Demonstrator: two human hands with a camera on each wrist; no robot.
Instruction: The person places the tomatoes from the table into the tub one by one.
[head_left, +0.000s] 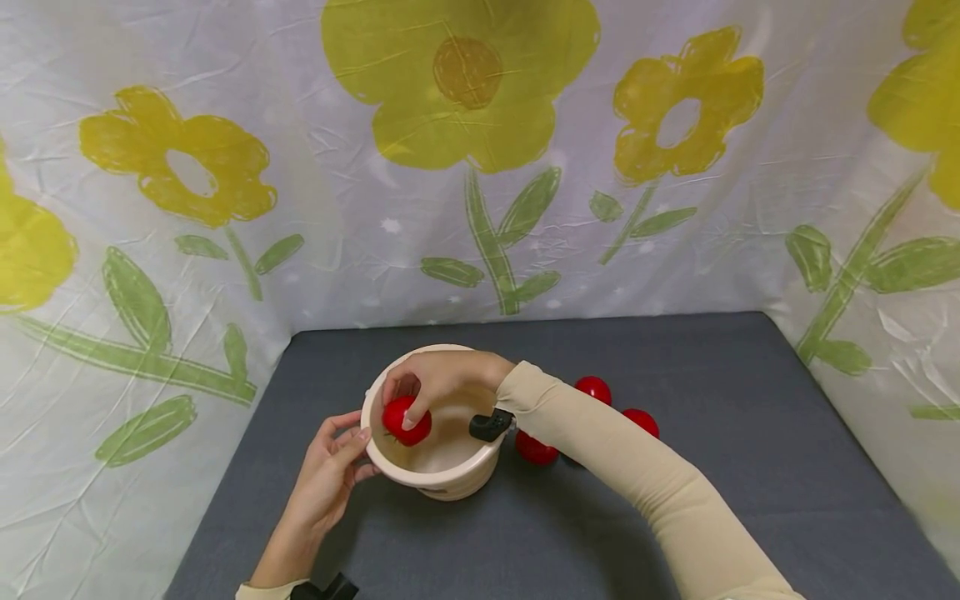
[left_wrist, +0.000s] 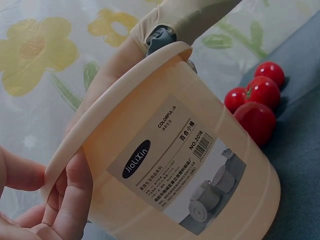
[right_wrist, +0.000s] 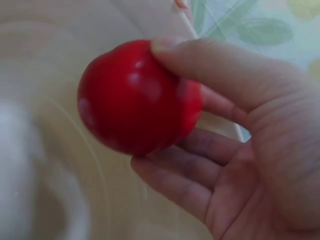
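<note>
A cream plastic bucket (head_left: 442,482) stands on the dark cloth, with a printed label (left_wrist: 175,165) on its side. My left hand (head_left: 330,462) pinches the bucket's rim on its left side, thumb on one face and fingers on the other. Reaching into the bucket's mouth from the right, my right hand (head_left: 442,375) grips a red tomato (head_left: 406,419) between thumb and fingers. In the right wrist view the tomato (right_wrist: 137,97) is held over the bucket's pale inner floor.
Several more red tomatoes lie on the cloth to the bucket's right, such as one tomato (left_wrist: 255,123) near its wall, partly behind my right forearm in the head view. A flowered curtain (head_left: 360,250) surrounds the dark tabletop (head_left: 720,400) at the back and sides.
</note>
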